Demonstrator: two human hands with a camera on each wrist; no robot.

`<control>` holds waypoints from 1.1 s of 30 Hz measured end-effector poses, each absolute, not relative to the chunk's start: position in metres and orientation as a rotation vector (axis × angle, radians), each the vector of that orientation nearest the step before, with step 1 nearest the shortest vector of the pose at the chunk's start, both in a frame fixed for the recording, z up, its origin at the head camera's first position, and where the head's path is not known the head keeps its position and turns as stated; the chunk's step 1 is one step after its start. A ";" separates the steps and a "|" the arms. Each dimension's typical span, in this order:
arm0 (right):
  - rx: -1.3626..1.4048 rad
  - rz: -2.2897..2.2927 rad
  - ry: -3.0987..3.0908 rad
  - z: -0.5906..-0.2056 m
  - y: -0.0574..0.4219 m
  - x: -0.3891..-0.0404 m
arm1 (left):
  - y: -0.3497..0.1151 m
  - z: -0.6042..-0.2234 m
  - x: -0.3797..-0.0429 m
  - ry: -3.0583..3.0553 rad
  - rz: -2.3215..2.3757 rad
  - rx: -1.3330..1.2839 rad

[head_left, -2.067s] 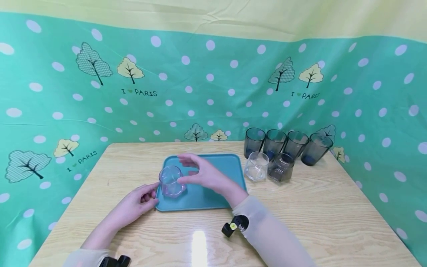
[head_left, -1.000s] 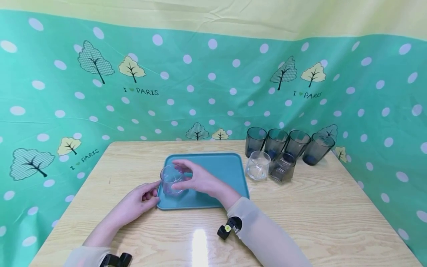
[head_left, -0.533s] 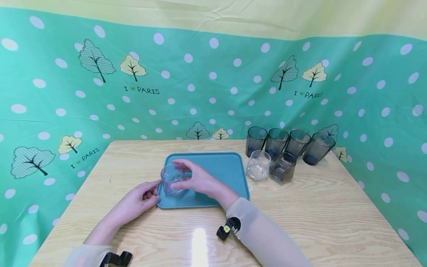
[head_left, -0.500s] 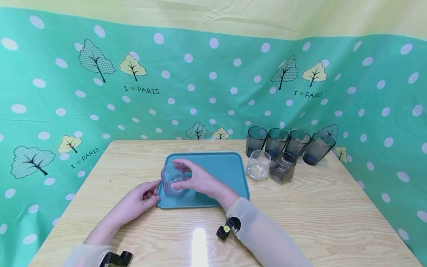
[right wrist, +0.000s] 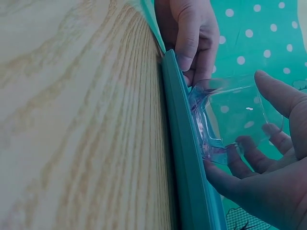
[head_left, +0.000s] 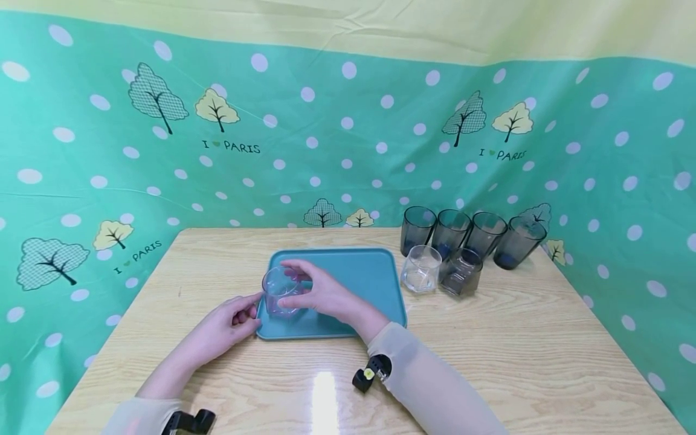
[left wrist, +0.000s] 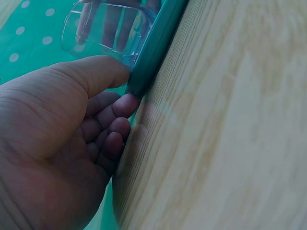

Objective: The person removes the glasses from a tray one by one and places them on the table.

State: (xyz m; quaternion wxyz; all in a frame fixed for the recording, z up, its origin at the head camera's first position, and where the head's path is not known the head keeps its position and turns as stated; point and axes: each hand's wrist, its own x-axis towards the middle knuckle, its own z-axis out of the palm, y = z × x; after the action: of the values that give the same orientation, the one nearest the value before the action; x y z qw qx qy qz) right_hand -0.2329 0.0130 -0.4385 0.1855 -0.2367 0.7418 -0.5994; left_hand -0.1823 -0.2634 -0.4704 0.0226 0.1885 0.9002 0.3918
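A blue-green rectangular tray lies on the wooden table. On its left end stands a clear, pink-tinted drinking glass, upright with its mouth up. My right hand holds this glass from the right, thumb on the near side and fingers on the far side; the right wrist view shows the glass between thumb and fingers, its base at the tray. My left hand pinches the tray's left edge. In the left wrist view its thumb lies at the rim, with the other fingers curled below.
Right of the tray stand a clear glass and a short dark glass. Behind them is a row of several tall smoky glasses. A green dotted cloth hangs behind the table.
Over the two seconds my right hand moved left and its fingers and thumb came around the pink-tinted glass. My left hand stayed at the tray's edge. The last half second shows hardly any movement.
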 end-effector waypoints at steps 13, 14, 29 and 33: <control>-0.675 -1.709 2.083 -0.440 0.012 -0.233 | -0.264 -0.471 -0.182 2.791 1.220 0.607; -0.671 -1.709 2.082 -0.440 0.012 -0.233 | -0.264 -0.471 -0.182 2.792 1.218 0.608; -0.660 -1.726 2.086 -0.440 0.011 -0.232 | -0.264 -0.471 -0.182 2.794 1.219 0.608; -0.654 -1.720 2.113 -0.441 0.011 -0.231 | -0.264 -0.472 -0.182 2.795 1.219 0.611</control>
State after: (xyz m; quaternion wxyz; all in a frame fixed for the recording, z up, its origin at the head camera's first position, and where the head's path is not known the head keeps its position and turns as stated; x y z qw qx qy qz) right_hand -0.2312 0.0108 -0.4405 0.1692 -0.2301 0.7433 -0.6049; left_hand -0.1817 -0.2642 -0.4717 0.0158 0.1963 0.8987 0.3920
